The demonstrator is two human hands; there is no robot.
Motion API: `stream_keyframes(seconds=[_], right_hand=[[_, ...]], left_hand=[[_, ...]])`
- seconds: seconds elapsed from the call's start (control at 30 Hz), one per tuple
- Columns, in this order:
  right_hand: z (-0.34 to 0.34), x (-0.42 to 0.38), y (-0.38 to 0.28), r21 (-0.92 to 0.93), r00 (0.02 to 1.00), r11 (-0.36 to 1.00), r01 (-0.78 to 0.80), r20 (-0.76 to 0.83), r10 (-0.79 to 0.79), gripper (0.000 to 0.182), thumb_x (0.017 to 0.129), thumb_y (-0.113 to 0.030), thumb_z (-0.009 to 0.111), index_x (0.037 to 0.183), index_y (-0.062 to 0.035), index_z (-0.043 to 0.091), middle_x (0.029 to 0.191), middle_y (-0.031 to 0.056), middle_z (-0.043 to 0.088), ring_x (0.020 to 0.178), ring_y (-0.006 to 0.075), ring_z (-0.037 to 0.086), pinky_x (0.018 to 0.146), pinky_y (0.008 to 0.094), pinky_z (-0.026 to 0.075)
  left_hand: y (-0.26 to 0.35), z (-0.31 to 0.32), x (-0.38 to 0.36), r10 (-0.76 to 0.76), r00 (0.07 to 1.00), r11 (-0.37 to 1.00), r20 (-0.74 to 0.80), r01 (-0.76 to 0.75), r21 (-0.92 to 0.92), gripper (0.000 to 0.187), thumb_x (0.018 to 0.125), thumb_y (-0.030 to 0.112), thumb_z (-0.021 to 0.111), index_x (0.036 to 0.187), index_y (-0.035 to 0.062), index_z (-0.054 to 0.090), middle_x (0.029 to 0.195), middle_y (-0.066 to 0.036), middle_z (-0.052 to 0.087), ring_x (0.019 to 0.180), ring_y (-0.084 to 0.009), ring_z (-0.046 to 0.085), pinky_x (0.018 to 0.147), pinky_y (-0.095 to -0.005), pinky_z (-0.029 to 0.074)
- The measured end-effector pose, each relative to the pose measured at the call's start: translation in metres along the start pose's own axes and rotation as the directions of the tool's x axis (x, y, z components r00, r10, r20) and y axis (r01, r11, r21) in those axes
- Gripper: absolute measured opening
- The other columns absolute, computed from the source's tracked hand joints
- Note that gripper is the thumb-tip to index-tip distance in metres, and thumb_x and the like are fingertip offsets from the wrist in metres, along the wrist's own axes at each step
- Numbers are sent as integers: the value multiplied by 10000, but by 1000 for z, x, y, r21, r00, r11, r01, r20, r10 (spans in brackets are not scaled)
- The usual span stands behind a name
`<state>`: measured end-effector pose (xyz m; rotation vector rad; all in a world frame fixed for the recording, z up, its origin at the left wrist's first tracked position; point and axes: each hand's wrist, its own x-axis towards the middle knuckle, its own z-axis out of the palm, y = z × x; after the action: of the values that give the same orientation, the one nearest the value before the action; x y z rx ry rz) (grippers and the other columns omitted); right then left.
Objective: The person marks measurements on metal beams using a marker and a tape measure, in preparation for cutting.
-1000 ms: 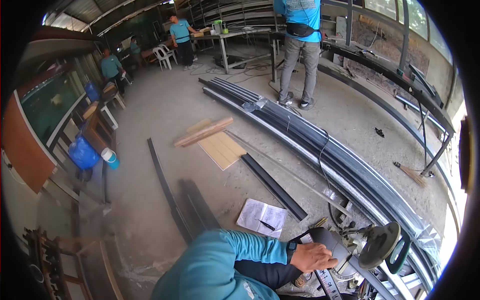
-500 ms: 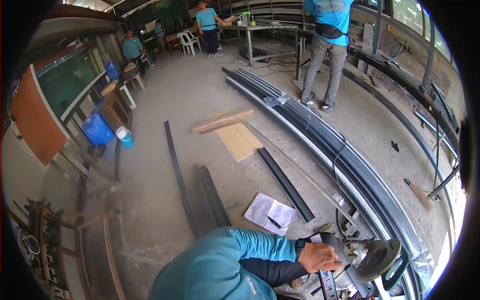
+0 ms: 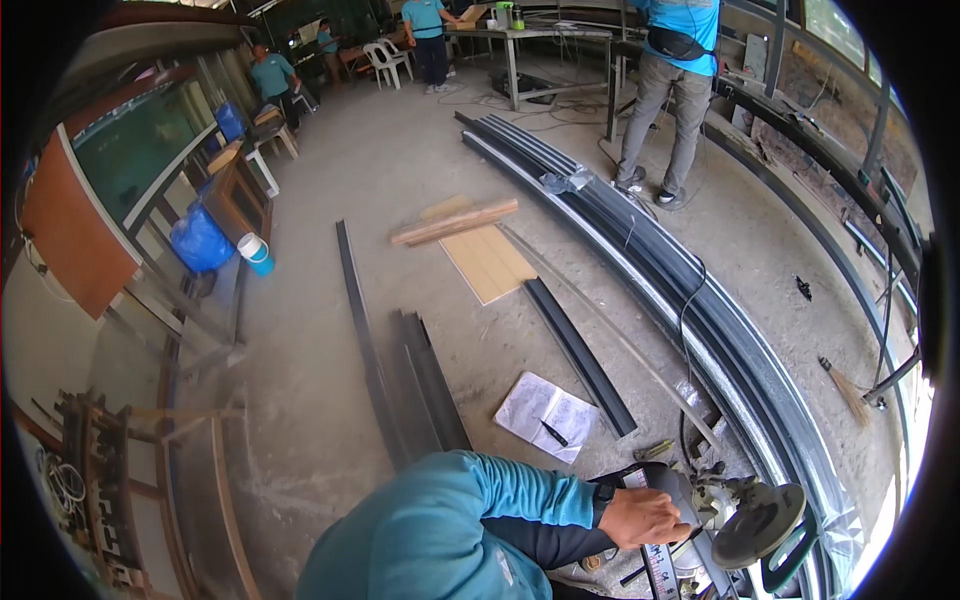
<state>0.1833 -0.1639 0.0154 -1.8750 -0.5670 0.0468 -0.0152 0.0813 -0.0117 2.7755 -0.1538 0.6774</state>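
Note:
My left hand (image 3: 645,517), with a dark watch on the wrist and a teal sleeve, is closed over the black handle of a chop saw (image 3: 672,482) at the bottom right. The saw's round grey blade guard (image 3: 757,522) sits just right of the hand. A measuring scale (image 3: 655,570) runs below the hand. My right hand is out of view. An open notebook (image 3: 530,405) with a pen (image 3: 553,433) on it lies on the concrete floor just beyond the saw.
Dark metal profiles (image 3: 430,385) lie on the floor ahead, and a long curved bundle of black profiles (image 3: 680,300) runs along the right. A wooden board (image 3: 487,262) and plank (image 3: 455,222) lie further off. A person (image 3: 665,100) stands at a far workbench. Wooden frames (image 3: 200,470) lean at the left.
My left hand has stayed on the saw handle. The view has swung a little, so the floor items sit higher and further right in the picture.

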Motion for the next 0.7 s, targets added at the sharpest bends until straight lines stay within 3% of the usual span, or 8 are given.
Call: stream_keyframes(seconds=[0.1,0.23,0.33,0.53,0.63,0.7], right_hand=[[-8,5,22,-76,999,996,-39,35,42,444,1086,-374,589,1229,45,636,938,173,695,836,259,654,753,378,541],[-2,-6,-12,-53,999,999,5,51,-2,420,1086,-379,587,1147,34,643,964,166,684,833,247,632,753,378,529],[-2,-8,-2,103,997,992,-78,16,77,400,1087,-368,590,1132,27,634,968,148,683,840,229,630,755,367,527],[-5,-17,-18,126,1000,992,-30,-2,31,392,1091,-341,594,1203,33,622,994,140,692,885,212,641,767,361,526],[-15,-18,9,68,999,997,-47,17,46,367,1081,-305,615,1226,32,624,998,164,708,864,227,669,746,367,547],[-9,-21,0,-15,999,999,47,-4,-47,352,1068,-281,637,1228,33,624,980,174,712,835,240,681,725,364,566]], left_hand=[[2,-1,0,-14,1000,1000,-5,14,6,449,791,244,705,1123,-11,542,793,-61,559,832,-251,603,681,-387,448],[-1,0,1,14,997,999,76,-11,-36,520,750,233,751,1169,-1,550,873,-61,580,887,-245,599,706,-387,450],[-1,7,-7,51,990,998,-133,-56,-37,534,730,213,767,1165,-3,545,908,-78,586,892,-257,596,714,-386,449],[-2,-5,-2,54,998,990,36,-49,-136,544,713,200,770,1156,-12,538,905,-85,587,883,-271,595,718,-387,450],[0,-5,0,16,999,993,36,-12,-119,509,713,178,761,1133,0,537,872,-79,564,869,-264,595,717,-390,450],[2,-6,5,-16,994,995,108,27,-100,485,711,164,758,1113,8,537,856,-74,548,860,-260,596,711,-394,449]])
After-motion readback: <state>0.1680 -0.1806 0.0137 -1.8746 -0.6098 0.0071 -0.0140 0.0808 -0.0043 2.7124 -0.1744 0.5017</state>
